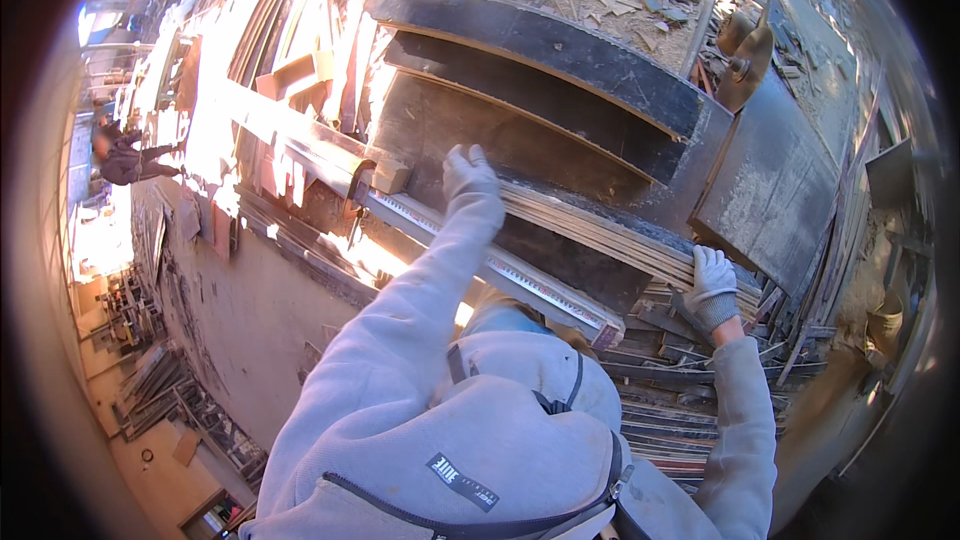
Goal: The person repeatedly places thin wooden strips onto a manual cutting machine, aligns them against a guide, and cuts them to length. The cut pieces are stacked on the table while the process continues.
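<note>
A bundle of long plywood strips (600, 230) lies across a dark work surface in front of me, layered edges towards me. My right hand (712, 285), in a pale knit glove, is wrapped over the right end of the bundle. By its left end is my left hand (472, 180), also gloved, its fingers stretched out; whether it touches the strips is unclear. Nearer my body runs a metal rail with a printed scale (540, 288), a small wooden block (390, 176) at its left end. Two dark-faced boards (540, 40) lie beyond the bundle.
A round saw blade (745, 65) stands upright at the far right, beside a dusty metal plate (775, 180). Wood scraps (625, 0) cover the ground beyond. More strips (660, 440) are stacked below my right arm. A person (125, 155) stands far left.
</note>
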`<state>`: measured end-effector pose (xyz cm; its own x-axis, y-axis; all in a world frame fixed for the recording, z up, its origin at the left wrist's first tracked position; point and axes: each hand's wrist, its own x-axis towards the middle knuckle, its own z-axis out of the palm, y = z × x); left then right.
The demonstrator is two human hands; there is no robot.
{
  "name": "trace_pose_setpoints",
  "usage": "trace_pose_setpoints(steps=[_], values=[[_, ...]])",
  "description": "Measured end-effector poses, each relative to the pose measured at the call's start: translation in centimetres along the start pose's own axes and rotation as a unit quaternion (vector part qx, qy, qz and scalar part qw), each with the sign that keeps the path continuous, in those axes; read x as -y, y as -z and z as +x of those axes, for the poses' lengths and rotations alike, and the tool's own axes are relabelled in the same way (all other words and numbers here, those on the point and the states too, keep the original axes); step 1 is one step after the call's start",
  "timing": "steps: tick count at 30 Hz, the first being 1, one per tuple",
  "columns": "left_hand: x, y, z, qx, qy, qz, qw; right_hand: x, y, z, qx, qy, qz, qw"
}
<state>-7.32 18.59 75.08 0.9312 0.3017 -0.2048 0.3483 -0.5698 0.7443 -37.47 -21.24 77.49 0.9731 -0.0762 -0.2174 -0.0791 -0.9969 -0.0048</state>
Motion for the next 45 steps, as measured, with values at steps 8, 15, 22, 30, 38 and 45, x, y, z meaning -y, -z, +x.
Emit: trace_pose_setpoints(steps=[8, 15, 22, 30, 38, 45], values=[[-3.0, -3.1, -9.9, 0.065, -0.258, 0.353, 0.897, 0.0, 2.6, 2.6, 0.068, 0.018, -0.04, 0.997], [-1.4, -3.2, -10.4, 0.318, -0.359, 0.338, 0.81, -0.6, 1.2, 2.2, 0.028, 0.013, -0.046, 0.998], [5.9, 3.9, 6.6, 0.078, -0.021, 0.119, 0.99, 0.0, 1.2, 2.0, 0.013, 0.001, -0.026, 1.0], [2.2, 4.7, -0.9, 0.199, -0.594, 0.262, 0.734, 1.1, 2.7, 2.4, 0.031, -0.021, -0.006, 0.999], [-6.3, -0.7, -5.7, 0.432, -0.554, 0.356, 0.616, 3.8, 4.8, 1.3, 0.274, -0.048, 0.261, 0.924], [-0.5, -1.5, -5.9, 0.386, -0.584, 0.333, 0.631, 5.8, -1.6, -1.3, 0.225, -0.168, 0.412, 0.867]])
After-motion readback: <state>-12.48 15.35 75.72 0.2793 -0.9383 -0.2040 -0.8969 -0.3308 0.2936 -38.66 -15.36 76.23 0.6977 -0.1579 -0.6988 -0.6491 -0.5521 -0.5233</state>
